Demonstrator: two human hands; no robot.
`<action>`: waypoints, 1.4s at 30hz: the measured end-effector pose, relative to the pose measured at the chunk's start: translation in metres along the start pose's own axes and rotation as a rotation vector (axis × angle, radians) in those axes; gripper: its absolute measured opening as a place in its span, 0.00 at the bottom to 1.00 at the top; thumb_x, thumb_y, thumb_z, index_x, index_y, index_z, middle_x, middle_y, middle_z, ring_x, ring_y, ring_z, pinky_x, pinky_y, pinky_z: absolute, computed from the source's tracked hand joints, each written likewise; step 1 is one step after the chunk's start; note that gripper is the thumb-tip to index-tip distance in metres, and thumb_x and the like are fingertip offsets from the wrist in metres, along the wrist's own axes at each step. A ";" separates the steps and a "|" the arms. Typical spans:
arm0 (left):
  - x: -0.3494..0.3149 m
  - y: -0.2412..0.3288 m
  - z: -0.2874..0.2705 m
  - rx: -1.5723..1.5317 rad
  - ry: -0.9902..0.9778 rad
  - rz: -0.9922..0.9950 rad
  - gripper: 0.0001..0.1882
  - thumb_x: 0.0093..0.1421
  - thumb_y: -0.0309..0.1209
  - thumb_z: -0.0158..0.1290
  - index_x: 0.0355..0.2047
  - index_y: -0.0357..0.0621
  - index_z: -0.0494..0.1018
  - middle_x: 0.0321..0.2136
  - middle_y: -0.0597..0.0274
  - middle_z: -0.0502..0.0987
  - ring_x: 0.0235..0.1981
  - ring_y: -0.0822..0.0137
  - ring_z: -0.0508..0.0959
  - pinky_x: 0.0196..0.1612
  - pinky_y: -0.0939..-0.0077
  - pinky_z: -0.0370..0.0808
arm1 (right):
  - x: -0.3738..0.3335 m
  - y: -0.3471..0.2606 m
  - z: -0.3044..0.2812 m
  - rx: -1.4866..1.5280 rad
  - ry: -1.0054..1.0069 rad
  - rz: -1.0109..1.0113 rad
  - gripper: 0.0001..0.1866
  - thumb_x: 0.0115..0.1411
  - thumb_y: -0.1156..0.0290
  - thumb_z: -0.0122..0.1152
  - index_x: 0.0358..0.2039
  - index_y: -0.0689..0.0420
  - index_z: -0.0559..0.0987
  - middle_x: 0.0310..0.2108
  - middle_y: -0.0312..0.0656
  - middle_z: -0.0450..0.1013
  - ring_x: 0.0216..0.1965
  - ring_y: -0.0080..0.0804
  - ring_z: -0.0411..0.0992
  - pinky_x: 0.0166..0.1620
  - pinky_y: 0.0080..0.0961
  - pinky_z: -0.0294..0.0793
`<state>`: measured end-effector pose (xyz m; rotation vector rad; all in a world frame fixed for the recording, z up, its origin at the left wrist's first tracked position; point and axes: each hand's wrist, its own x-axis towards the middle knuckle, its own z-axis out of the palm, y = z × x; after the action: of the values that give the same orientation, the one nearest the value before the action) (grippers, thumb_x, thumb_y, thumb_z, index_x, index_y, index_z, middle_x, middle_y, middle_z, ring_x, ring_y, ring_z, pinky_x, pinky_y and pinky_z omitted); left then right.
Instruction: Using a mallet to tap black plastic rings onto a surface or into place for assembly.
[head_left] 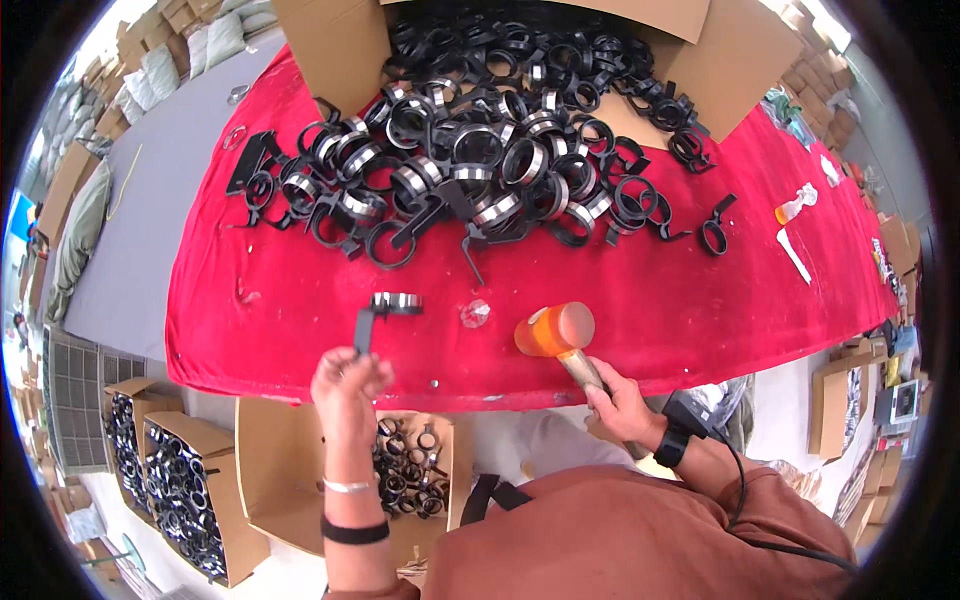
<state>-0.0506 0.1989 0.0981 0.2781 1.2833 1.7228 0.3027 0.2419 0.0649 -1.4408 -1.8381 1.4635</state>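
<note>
Pinched in my left hand [350, 382] is the black tab of a ring bracket [397, 303] with a silver band, held up over the near edge of the red-covered table [640, 290]. My right hand [618, 400] wraps round the wooden handle of a mallet [556, 330] with an orange head, just above the cloth. A heap of similar black and silver ring brackets [480, 150] spreads over the far half of the table. One loose bracket [716, 228] lies apart at the right of the heap.
An open cardboard box [335, 50] on its side spills brackets at the back. Below the table's near edge stands another box [275, 470] with brackets inside, and more filled boxes [205, 445] are at the lower left. A glue-like bottle [795, 205] lies at the right.
</note>
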 end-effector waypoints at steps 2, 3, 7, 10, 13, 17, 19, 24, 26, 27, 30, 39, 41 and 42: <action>-0.036 -0.021 -0.028 0.017 0.010 -0.119 0.15 0.52 0.16 0.52 0.38 0.37 0.61 0.29 0.52 0.73 0.28 0.62 0.78 0.32 0.69 0.80 | 0.001 -0.003 0.003 -0.005 -0.011 0.009 0.23 0.61 0.68 0.49 0.57 0.57 0.63 0.21 0.38 0.69 0.20 0.21 0.68 0.26 0.24 0.70; -0.049 -0.037 -0.043 0.054 0.015 -0.161 0.16 0.52 0.17 0.52 0.40 0.37 0.60 0.29 0.53 0.73 0.29 0.62 0.78 0.32 0.69 0.80 | 0.000 -0.005 0.004 -0.015 0.000 0.003 0.23 0.61 0.68 0.49 0.57 0.57 0.63 0.21 0.36 0.68 0.20 0.20 0.67 0.26 0.23 0.70; -0.072 -0.083 -0.083 0.136 -0.058 -0.245 0.15 0.53 0.20 0.55 0.38 0.34 0.62 0.32 0.56 0.73 0.31 0.66 0.77 0.35 0.73 0.79 | -0.004 -0.013 0.016 0.042 -0.002 0.033 0.23 0.62 0.68 0.49 0.58 0.57 0.63 0.21 0.34 0.67 0.19 0.17 0.66 0.24 0.20 0.69; -0.072 -0.096 -0.091 0.227 -0.090 -0.217 0.16 0.56 0.31 0.57 0.38 0.34 0.65 0.34 0.58 0.73 0.34 0.69 0.75 0.38 0.75 0.76 | -0.008 -0.024 0.027 0.056 -0.028 0.063 0.23 0.62 0.69 0.50 0.58 0.57 0.63 0.24 0.35 0.69 0.22 0.18 0.67 0.27 0.20 0.70; -0.067 -0.090 -0.077 0.521 -0.019 -0.105 0.25 0.63 0.48 0.45 0.36 0.32 0.69 0.35 0.61 0.74 0.35 0.70 0.72 0.43 0.77 0.67 | -0.009 -0.042 0.046 0.028 -0.089 -0.116 0.24 0.62 0.73 0.49 0.59 0.57 0.61 0.23 0.32 0.65 0.21 0.14 0.63 0.25 0.15 0.67; -0.053 -0.094 -0.075 0.578 0.054 -0.045 0.20 0.65 0.44 0.42 0.34 0.38 0.71 0.26 0.65 0.73 0.29 0.74 0.70 0.36 0.80 0.66 | -0.011 -0.073 0.069 -0.110 -0.112 -0.137 0.24 0.59 0.70 0.54 0.56 0.58 0.65 0.32 0.47 0.74 0.33 0.27 0.74 0.37 0.27 0.73; -0.050 -0.093 -0.070 0.537 0.051 -0.067 0.20 0.65 0.44 0.43 0.33 0.38 0.71 0.25 0.65 0.73 0.28 0.74 0.70 0.36 0.79 0.66 | -0.008 -0.057 0.076 -0.155 -0.081 -0.188 0.24 0.59 0.70 0.54 0.56 0.58 0.64 0.31 0.47 0.74 0.32 0.28 0.74 0.36 0.27 0.73; -0.051 -0.082 -0.051 0.396 0.136 -0.074 0.18 0.63 0.43 0.49 0.26 0.38 0.70 0.20 0.72 0.66 0.22 0.80 0.62 0.26 0.83 0.60 | -0.011 -0.075 0.074 -0.106 -0.122 -0.088 0.26 0.59 0.73 0.54 0.58 0.60 0.63 0.32 0.49 0.74 0.31 0.32 0.74 0.36 0.27 0.72; -0.048 -0.082 -0.052 0.346 0.133 -0.076 0.17 0.62 0.41 0.49 0.25 0.40 0.69 0.19 0.73 0.65 0.21 0.80 0.61 0.24 0.82 0.58 | -0.016 -0.089 0.072 -0.105 -0.113 -0.217 0.27 0.58 0.74 0.54 0.58 0.60 0.63 0.32 0.50 0.73 0.31 0.33 0.74 0.37 0.27 0.72; -0.048 -0.082 -0.052 0.346 0.124 -0.078 0.17 0.62 0.41 0.49 0.24 0.40 0.69 0.18 0.74 0.65 0.21 0.80 0.60 0.24 0.82 0.58 | -0.018 -0.092 0.072 -0.101 -0.092 -0.343 0.27 0.58 0.74 0.55 0.58 0.61 0.62 0.32 0.50 0.73 0.32 0.34 0.74 0.37 0.26 0.72; -0.050 -0.080 -0.050 0.359 0.124 -0.086 0.17 0.62 0.40 0.49 0.23 0.41 0.69 0.17 0.75 0.63 0.20 0.80 0.59 0.23 0.82 0.57 | -0.016 -0.080 0.085 -0.143 0.054 -0.750 0.29 0.57 0.75 0.56 0.59 0.62 0.61 0.31 0.50 0.72 0.32 0.39 0.74 0.37 0.28 0.72; -0.047 -0.086 -0.054 0.229 0.129 -0.124 0.15 0.60 0.40 0.52 0.22 0.44 0.70 0.18 0.74 0.66 0.21 0.79 0.62 0.25 0.82 0.61 | -0.015 -0.087 0.076 -0.232 -0.160 -0.632 0.29 0.58 0.76 0.54 0.60 0.59 0.60 0.32 0.52 0.71 0.30 0.42 0.73 0.36 0.31 0.72; -0.050 -0.083 -0.056 0.269 0.133 -0.127 0.14 0.59 0.40 0.53 0.23 0.44 0.71 0.20 0.73 0.69 0.22 0.79 0.64 0.26 0.83 0.63 | -0.008 -0.131 0.082 -0.221 -0.145 -0.689 0.29 0.58 0.76 0.54 0.60 0.59 0.60 0.31 0.51 0.70 0.29 0.41 0.72 0.36 0.29 0.72; -0.048 -0.084 -0.055 0.264 0.130 -0.126 0.14 0.59 0.40 0.53 0.23 0.44 0.71 0.20 0.73 0.69 0.22 0.79 0.64 0.26 0.83 0.63 | 0.000 -0.143 0.087 -0.212 -0.111 -0.741 0.30 0.57 0.77 0.54 0.60 0.59 0.59 0.31 0.50 0.70 0.29 0.40 0.72 0.36 0.27 0.72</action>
<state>-0.0150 0.1281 0.0197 0.2350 1.5928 1.4849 0.1666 0.2097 0.1576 -0.6171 -2.2965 1.0015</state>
